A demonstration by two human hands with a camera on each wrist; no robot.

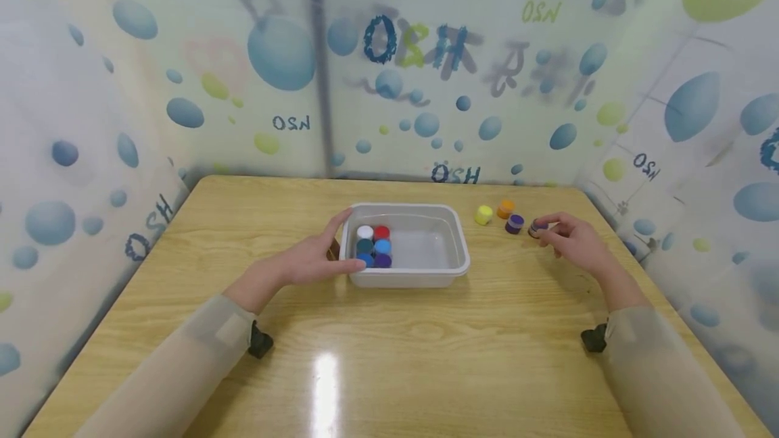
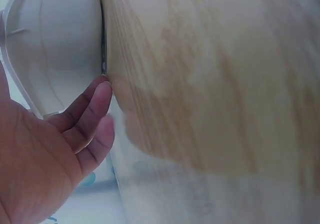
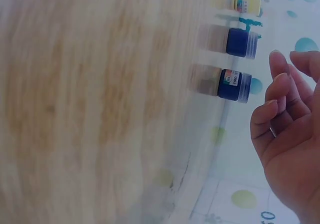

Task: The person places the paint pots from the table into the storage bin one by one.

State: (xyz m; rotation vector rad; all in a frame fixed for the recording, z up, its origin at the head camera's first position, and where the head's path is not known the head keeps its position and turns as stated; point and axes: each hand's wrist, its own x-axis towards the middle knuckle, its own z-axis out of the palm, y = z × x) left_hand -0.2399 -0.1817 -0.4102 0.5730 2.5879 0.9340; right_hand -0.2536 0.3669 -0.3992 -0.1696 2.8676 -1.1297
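A white plastic tub (image 1: 426, 207) holds several small paint pots at its left end, among them a white one (image 1: 365, 232) and a red one (image 1: 381, 232). My left hand (image 1: 307, 259) spans that end, thumb along the near corner and fingers round the outer wall. In the left wrist view, its fingertips (image 2: 104, 91) lie low against the tub's side. My right hand (image 1: 572, 242) hovers by a dark paint pot (image 3: 230, 85); the right wrist view shows a gap between fingers and pot, with nothing held. Beside that pot stands a purple pot (image 1: 514, 224).
A yellow pot (image 1: 483, 215) and an orange pot (image 1: 506, 209) stand behind the purple one, right of the tub. The wooden table (image 1: 414, 343) ends at patterned wall sheets (image 1: 395, 134) at the back and on both sides.
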